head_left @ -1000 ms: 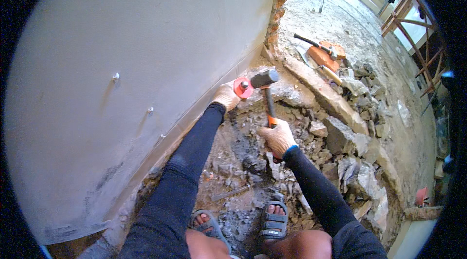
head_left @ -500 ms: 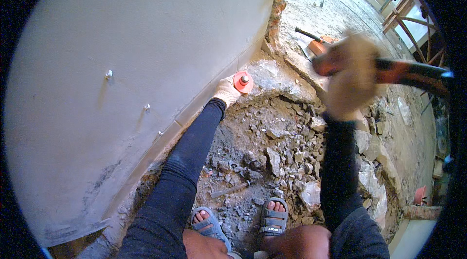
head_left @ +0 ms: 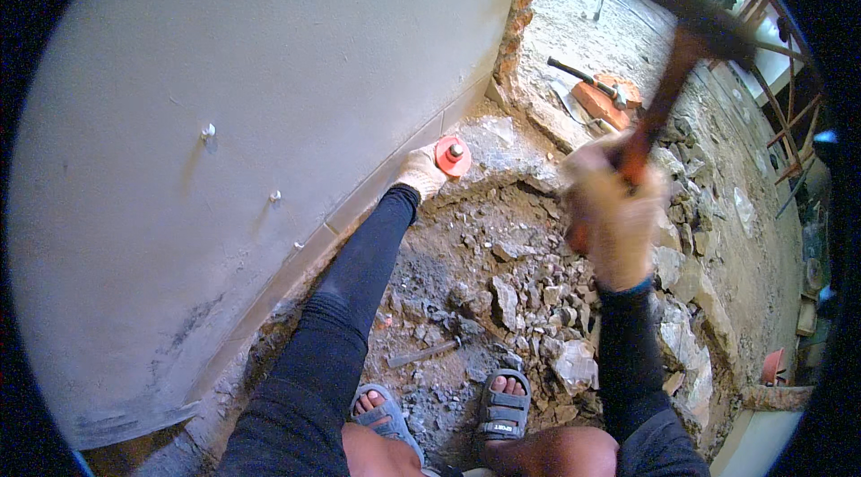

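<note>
Gloved fingers clamped on a raised hammer (head_left: 671, 87) and a red-guarded chisel (head_left: 453, 157).
The left hand (head_left: 420, 174) has its fingers wrapped round the chisel behind the guard, just beside the foot of the wall (head_left: 269, 56), at the broken edge of the floor (head_left: 495, 136); the tip is hidden. The right hand (head_left: 621, 208) grips the hammer's handle, head uppermost, though blur makes the exact finger placement hard to judge. Nearer the sandals (head_left: 505, 405), a flat metal bar (head_left: 424, 353) lies among rubble (head_left: 534, 298). Past the chisel, beyond the floor's broken edge, a second hammer (head_left: 587, 78) rests against orange bricks (head_left: 599, 106).
</note>
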The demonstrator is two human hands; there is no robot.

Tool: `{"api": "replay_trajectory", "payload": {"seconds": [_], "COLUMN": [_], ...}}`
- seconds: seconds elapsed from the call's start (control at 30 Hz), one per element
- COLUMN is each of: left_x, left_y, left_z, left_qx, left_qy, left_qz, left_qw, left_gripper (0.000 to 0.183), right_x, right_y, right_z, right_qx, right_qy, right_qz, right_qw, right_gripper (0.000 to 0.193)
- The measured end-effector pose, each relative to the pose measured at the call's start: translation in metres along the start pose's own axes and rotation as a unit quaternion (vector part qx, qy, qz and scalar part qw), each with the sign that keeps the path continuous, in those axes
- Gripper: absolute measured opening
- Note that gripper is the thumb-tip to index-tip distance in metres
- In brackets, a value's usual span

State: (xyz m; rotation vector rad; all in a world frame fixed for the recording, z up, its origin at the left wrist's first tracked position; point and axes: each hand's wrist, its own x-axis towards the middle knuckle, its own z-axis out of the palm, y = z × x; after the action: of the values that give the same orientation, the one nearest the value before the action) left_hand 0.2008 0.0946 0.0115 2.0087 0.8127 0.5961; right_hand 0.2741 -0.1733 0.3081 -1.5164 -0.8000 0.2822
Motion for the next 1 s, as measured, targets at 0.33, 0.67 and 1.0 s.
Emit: {"api": "replay_trajectory", "payload": {"seconds": [0.33,0.67,1.0], "left_x": [0.005,-0.001,0.004], "left_y": [-0.006,0.003,-0.012], "left_z": [0.001,-0.003,0.001], "left_qx": [-0.072,-0.003,-0.021], "left_qy": [-0.035,-0.012,-0.003], "left_qz": [-0.002,-0.021,0.019], "left_qw": [0.997,1.000,1.000], "left_gripper": [0.045,0.059,0.048], "right_x": [-0.007,0.003,0.007], "right_y": [0.132,0.028,0.121], "right_z": [0.043,-0.018,0.031], "right_qx": [-0.260,0.045,-0.138], "right_qy": [-0.246,0.025,-0.143], "right_qz": [0.159,0.032,-0.009], "right_qw": [0.920,0.998,0.980], "right_gripper": [0.026,0.021,0.019]}}
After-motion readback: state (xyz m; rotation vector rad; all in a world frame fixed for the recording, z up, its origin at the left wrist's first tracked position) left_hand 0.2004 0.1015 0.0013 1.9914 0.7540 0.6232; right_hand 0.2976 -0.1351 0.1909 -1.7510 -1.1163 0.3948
